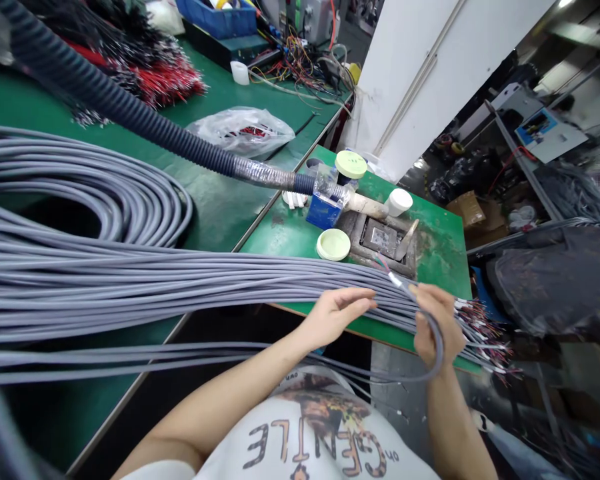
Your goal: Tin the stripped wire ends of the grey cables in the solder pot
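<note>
A thick bundle of grey cables (180, 280) runs from a coil at the left across the green bench to its right edge, where stripped coloured wire ends (480, 330) fan out. My left hand (336, 312) lies on the bundle with fingers stretched out, touching the top cables. My right hand (437, 320) is closed around one grey cable (437, 347) that loops beneath it, its stripped tip (395, 279) pointing up toward a metal solder pot (386, 241).
A black corrugated hose (130, 110) slants down to the pot. Round pale-green lids (333, 244), a white cup (399, 201) and a blue box (323, 212) stand near it. Red and black wire bundles (150, 73) and a plastic bag (240, 130) lie farther back.
</note>
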Motion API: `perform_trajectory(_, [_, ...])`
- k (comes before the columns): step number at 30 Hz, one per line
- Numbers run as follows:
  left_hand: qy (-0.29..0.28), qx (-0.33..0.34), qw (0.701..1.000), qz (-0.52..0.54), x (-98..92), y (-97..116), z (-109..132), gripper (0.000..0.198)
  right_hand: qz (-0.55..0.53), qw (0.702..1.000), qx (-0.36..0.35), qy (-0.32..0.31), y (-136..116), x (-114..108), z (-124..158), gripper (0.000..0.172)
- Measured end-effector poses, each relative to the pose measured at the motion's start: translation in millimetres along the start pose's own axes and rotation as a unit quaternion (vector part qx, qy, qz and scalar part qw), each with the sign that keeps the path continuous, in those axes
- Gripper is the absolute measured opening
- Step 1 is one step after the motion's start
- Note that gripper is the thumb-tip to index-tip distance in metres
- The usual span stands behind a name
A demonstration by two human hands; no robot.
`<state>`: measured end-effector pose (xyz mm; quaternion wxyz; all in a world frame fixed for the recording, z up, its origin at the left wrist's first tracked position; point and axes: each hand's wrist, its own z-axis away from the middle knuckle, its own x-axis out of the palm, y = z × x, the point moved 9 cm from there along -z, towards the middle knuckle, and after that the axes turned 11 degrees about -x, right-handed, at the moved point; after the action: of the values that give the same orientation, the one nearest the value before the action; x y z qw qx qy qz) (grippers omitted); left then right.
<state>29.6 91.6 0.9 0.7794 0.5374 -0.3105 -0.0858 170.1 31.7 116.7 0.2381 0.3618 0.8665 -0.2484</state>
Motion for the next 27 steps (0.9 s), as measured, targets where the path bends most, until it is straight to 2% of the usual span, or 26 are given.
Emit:
perform_trajectory(2, [-0.038,-0.043,0.995,0.084,22.2,-12,-9,0.038,-0.013,0.999,-0.021,-0.021,-14,5,29,0.045])
perform_trajectory(6, [-0.027,-0.067,0.990,0.119,39.2,-28,-13,0.030,-0.009,0.996,-0.022,-0.088,-18,7,80,0.053])
perform_trajectory(8, [-0.035,-0.063,0.993,0.092,45.4,-31,-9,0.028,-0.009,0.994,0.024,-0.108,-10,2,99,0.051])
perform_trajectory(11, [-0.046,-0.030,0.998,0.018,54.3,-28,-2,0.027,-0.034,0.983,0.140,-0.117,4,-6,118,0.043])
perform_trajectory(14, [-0.053,-0.008,0.997,-0.052,64.5,-27,3,0.027,-0.086,0.965,0.220,-0.114,6,-8,127,0.030])
perform_trajectory(16, [-0.063,-0.012,0.996,-0.067,71.2,-30,5,0.027,-0.120,0.957,0.238,-0.115,1,-5,127,0.022])
perform_trajectory(22, [-0.115,-0.055,0.992,-0.011,87.9,-48,8,0.026,-0.150,0.940,0.283,-0.121,-9,5,132,0.016])
perform_trajectory(27, [-0.053,-0.081,0.992,0.085,81.9,-55,5,0.024,-0.100,0.938,0.312,-0.116,-10,-1,139,0.015])
